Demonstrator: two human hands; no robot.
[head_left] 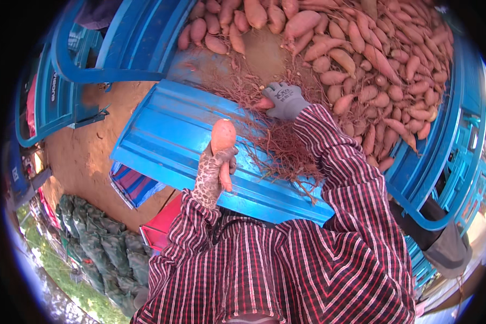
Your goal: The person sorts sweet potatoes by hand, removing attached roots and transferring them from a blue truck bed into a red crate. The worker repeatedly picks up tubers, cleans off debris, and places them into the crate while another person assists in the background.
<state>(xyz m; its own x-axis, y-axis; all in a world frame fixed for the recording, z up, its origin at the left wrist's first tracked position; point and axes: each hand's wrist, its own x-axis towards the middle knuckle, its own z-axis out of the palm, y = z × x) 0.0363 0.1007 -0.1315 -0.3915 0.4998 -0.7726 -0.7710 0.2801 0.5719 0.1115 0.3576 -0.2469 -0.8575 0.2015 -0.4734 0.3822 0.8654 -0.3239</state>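
My left hand (209,171), in a patterned, soil-stained glove, is closed around a pale orange-pink sweet potato (223,135). A thinner pink root end (225,179) sticks out below the fingers; whether it belongs to the same sweet potato I cannot tell. Farther forward and to the right, my right hand (287,100) wears a grey glove. Its fingers are curled over a small reddish sweet potato (263,103), partly hidden by the glove. Beneath and beside that hand lies a tangle of thin reddish roots (291,148), spilling over the lowered blue metal panel (164,127).
A big heap of sweet potatoes (380,70) fills the blue truck bed on the right and far side. The blue side rail (426,208) curves along the right. Dark green camouflage sheeting (100,243) and a red container (162,222) sit on the ground at left.
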